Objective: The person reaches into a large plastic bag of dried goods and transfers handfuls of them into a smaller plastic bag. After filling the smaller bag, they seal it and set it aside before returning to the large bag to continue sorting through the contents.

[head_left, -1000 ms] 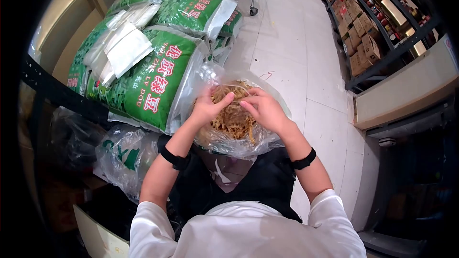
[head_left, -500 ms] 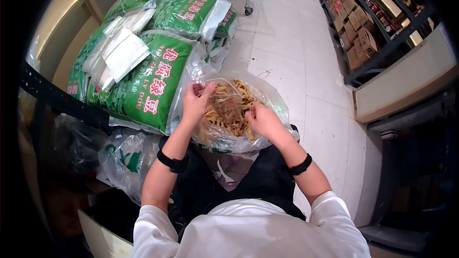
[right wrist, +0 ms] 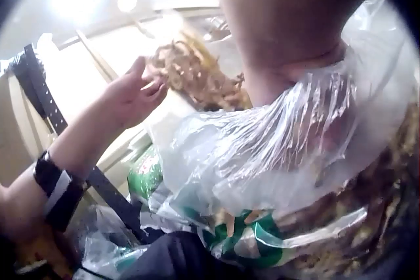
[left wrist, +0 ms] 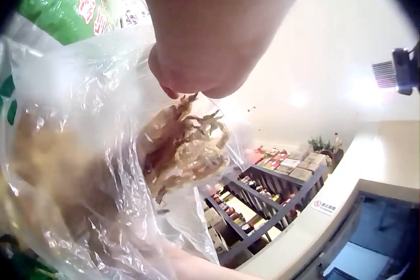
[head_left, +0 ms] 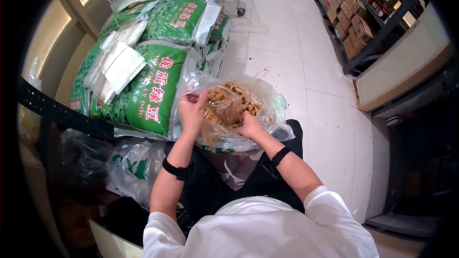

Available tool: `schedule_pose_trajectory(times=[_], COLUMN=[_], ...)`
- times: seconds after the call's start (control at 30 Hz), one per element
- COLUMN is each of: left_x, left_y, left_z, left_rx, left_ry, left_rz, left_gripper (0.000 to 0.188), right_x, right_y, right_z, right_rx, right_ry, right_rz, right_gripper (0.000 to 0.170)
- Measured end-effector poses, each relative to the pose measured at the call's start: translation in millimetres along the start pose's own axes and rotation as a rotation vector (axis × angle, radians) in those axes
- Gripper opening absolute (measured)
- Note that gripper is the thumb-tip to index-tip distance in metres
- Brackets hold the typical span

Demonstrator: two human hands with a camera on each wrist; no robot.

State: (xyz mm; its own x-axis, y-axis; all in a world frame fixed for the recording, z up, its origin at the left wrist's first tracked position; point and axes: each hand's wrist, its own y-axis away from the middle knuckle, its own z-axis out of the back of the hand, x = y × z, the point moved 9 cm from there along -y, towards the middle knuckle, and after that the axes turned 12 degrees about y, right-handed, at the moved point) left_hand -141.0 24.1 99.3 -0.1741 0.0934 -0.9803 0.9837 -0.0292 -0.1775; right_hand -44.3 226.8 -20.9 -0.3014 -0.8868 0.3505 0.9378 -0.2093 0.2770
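A large clear plastic bag (head_left: 275, 124) of brown, dried, twisted strips (head_left: 251, 109) stands open in front of the person's knees. Over its mouth the left hand (head_left: 192, 111) pinches the rim of a smaller clear bag (head_left: 221, 96). Similar dried pieces (left wrist: 190, 152) show through the small bag in the left wrist view. The right hand (head_left: 250, 126) reaches down inside the large bag, beside the small one, with its fingertips among the strips. Crumpled plastic (right wrist: 308, 109) covers much of that hand in the right wrist view, so whether its fingers grip strips I cannot tell.
Green printed sacks (head_left: 138, 83) are stacked at the left, with white packets (head_left: 123, 67) on top. Crumpled plastic bags (head_left: 136, 165) lie below a dark metal rail (head_left: 52, 105). Shelves with cartons (head_left: 356, 28) line the right side, and a trolley wheel (head_left: 240, 12) stands behind.
The hands have come apart. The left stayed by the small bag's rim and drew it slightly left; the right went from that rim down into the strips.
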Motion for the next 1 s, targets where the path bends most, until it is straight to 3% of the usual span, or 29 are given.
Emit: schedule_pose_trajectory(times=[0.07, 0.1, 0.27, 0.33, 0.37, 0.43, 0.53, 0.57, 0.7, 0.8, 0.87, 0.9, 0.93, 0.97, 1.0], left_x=[-11.1, -22.2, -50.3, -60.0, -63.2, -59.4, -92.7, -102.4, -101.5, -90.3, -95.5, -88.9, -86.2, -85.0, -86.1], left_y=[1.5, 4.3, 9.9, 9.7, 9.5, 5.5, 12.5, 15.7, 23.8, 34.6, 45.1, 46.1, 47.7, 50.5, 52.4], left_z=[-0.5, -0.7, 10.1, 7.9, 10.3, 11.8, 4.2, 2.5, -0.6, -11.3, -24.2, -28.6, -30.3, -32.9, -35.7], left_rx=[0.005, -0.015, -0.074, 0.015, 0.015, 0.107, 0.25, 0.224, 0.254, 0.357, 0.455, 0.516, 0.514, 0.518, 0.52], left_ry=[0.043, 0.034, -0.111, -0.461, -0.463, -0.343, -0.432, -0.423, -0.45, -0.564, -0.566, -0.589, -0.588, -0.608, -0.627], left_rz=[0.014, -0.04, -0.22, -0.348, -0.347, -0.145, -0.268, -0.301, -0.185, -0.071, -0.254, -0.157, -0.156, -0.21, -0.266], left_gripper=[0.032, 0.028, 0.022, 0.02, 0.02, 0.015, 0.015, 0.017, 0.016, 0.027, 0.043, 0.055, 0.055, 0.06, 0.064], right_x=[-6.4, -12.9, -28.3, -38.8, -42.6, -46.2, -44.3, -43.7, -50.4, -58.5, -50.4, -46.6, -43.5, -43.5, -42.3], right_y=[10.3, 8.6, 16.6, 11.0, 9.8, 11.2, 12.8, 11.1, 1.4, -8.9, -6.5, -2.3, -0.1, -1.5, -3.7], right_z=[-2.1, 0.2, 21.6, 23.3, 24.0, 30.5, 48.8, 53.3, 66.9, 70.0, 85.2, 91.2, 93.6, 103.2, 107.1], right_rx=[0.252, 0.181, 0.183, 0.145, 0.13, 0.126, 0.11, 0.1, -0.106, -0.239, -0.275, -0.237, -0.198, -0.321, -0.321], right_ry=[-0.337, -0.343, -0.465, -0.473, -0.512, -0.537, -0.495, -0.427, -0.322, -0.485, -0.502, -0.651, -0.8, -0.847, -0.844], right_rz=[-0.076, -0.082, -0.159, -0.157, -0.173, -0.191, -0.195, -0.18, -0.156, -0.119, -0.094, -0.112, -0.13, -0.064, -0.058], right_gripper=[0.062, 0.053, 0.048, 0.047, 0.046, 0.046, 0.045, 0.045, 0.049, 0.051, 0.05, 0.049, 0.048, 0.046, 0.046])
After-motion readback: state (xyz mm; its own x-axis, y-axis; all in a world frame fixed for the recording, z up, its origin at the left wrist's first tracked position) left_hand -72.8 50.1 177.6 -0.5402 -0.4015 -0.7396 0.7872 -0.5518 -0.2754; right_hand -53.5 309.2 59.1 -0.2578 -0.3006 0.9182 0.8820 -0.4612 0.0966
